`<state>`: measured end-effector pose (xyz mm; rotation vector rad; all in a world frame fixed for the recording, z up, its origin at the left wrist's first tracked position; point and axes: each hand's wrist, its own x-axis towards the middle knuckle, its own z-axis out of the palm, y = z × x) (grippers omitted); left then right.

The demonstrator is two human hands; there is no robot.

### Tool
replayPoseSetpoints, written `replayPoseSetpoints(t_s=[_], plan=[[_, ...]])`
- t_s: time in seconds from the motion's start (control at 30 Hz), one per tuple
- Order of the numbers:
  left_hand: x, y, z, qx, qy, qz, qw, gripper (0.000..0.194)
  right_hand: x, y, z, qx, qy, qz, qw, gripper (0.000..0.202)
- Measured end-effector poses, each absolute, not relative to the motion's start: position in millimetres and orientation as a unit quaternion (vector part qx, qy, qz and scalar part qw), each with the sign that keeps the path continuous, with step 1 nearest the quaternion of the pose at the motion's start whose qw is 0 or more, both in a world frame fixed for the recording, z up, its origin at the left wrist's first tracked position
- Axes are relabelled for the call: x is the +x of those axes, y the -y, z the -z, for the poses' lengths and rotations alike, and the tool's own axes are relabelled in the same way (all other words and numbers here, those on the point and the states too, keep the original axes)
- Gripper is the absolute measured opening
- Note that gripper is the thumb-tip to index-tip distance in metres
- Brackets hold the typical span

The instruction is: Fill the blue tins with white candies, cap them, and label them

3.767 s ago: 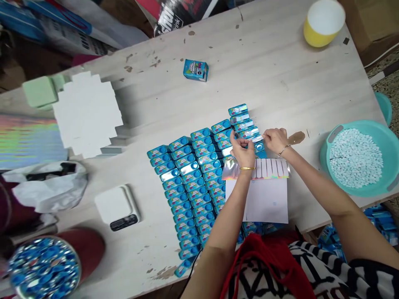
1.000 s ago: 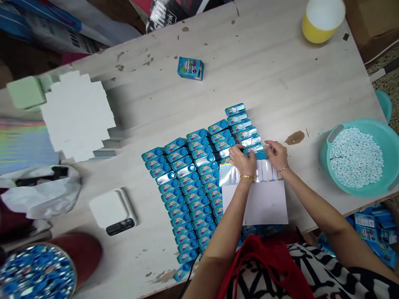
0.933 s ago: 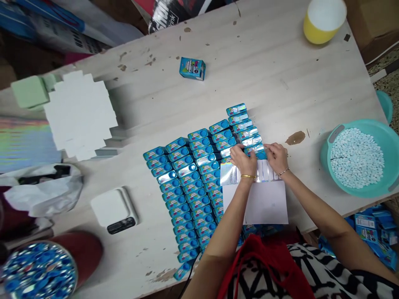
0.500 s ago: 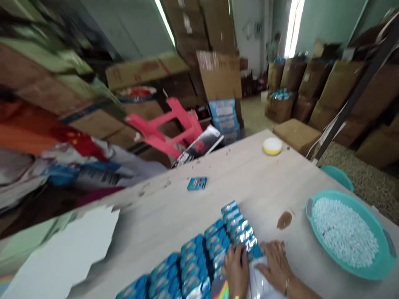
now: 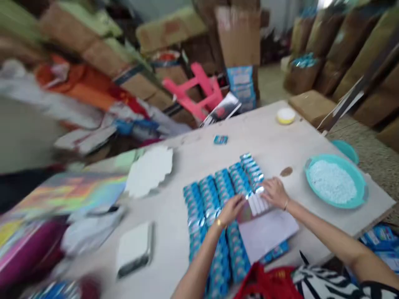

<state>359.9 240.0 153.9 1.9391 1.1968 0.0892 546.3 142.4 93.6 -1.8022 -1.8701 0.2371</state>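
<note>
Several rows of small blue packets (image 5: 205, 199) lie side by side on the pale table (image 5: 168, 249). My left hand (image 5: 231, 209) rests at the left edge of a group of white strips (image 5: 258, 204), its fingers bent over the packets. At the right edge of those strips is my right hand (image 5: 274, 192), fingers spread and touching the packets' end. A white sheet (image 5: 268, 234) lies below both hands, over part of the packets. One loose blue packet (image 5: 220, 140) sits farther back.
A teal basin (image 5: 335, 180) of small white pieces stands at the right. A yellow-rimmed round container (image 5: 286, 116) is at the back. White scalloped sheets (image 5: 149, 170) and a white boxy device (image 5: 135, 247) lie left. Cardboard boxes and a pink stool (image 5: 199, 93) stand beyond.
The view has tilted down and shifted left, showing more packet rows, the forearms and the table's left side. My left hand has moved apart from my right hand, and white strips show between them.
</note>
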Motion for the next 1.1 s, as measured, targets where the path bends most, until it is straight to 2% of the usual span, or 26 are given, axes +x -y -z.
replayPoseSetpoints(t_s=[0.07,0.13,0.3,0.4,0.57,0.7,0.9,1.03,1.1], plan=[[352,-243,-144,0.774,-0.424,-0.046,0.468,0.029,545,-150,-108,-0.642,0.714,-0.121,0.253,0.038],[338,-239,-135,0.784,-0.36,-0.075,0.5,0.029,535,-151,-118,-0.628,0.724,-0.148,0.242,0.033],[319,-218,-143,0.803,-0.333,-0.137,0.475,0.024,515,-137,-139,-0.617,0.727,-0.181,0.239,0.029],[320,-208,-145,0.846,-0.334,-0.158,0.385,0.021,513,-136,-137,-0.608,0.703,-0.242,0.28,0.026],[324,-192,-131,0.925,-0.315,-0.185,0.105,0.025,518,-141,-120,-0.607,0.556,-0.416,0.386,0.035],[327,-183,-115,0.928,-0.3,-0.218,0.038,0.03,520,-143,-109,-0.603,0.507,-0.467,0.402,0.041],[322,-164,-102,0.916,-0.273,-0.287,0.058,0.019,527,-149,-94,-0.625,0.471,-0.472,0.406,0.037],[314,-145,-108,0.866,-0.275,-0.371,0.194,0.008,539,-153,-84,-0.656,0.455,-0.442,0.409,0.033],[313,-150,-113,0.812,-0.329,-0.414,0.247,0.011,542,-156,-82,-0.661,0.457,-0.433,0.408,0.032]])
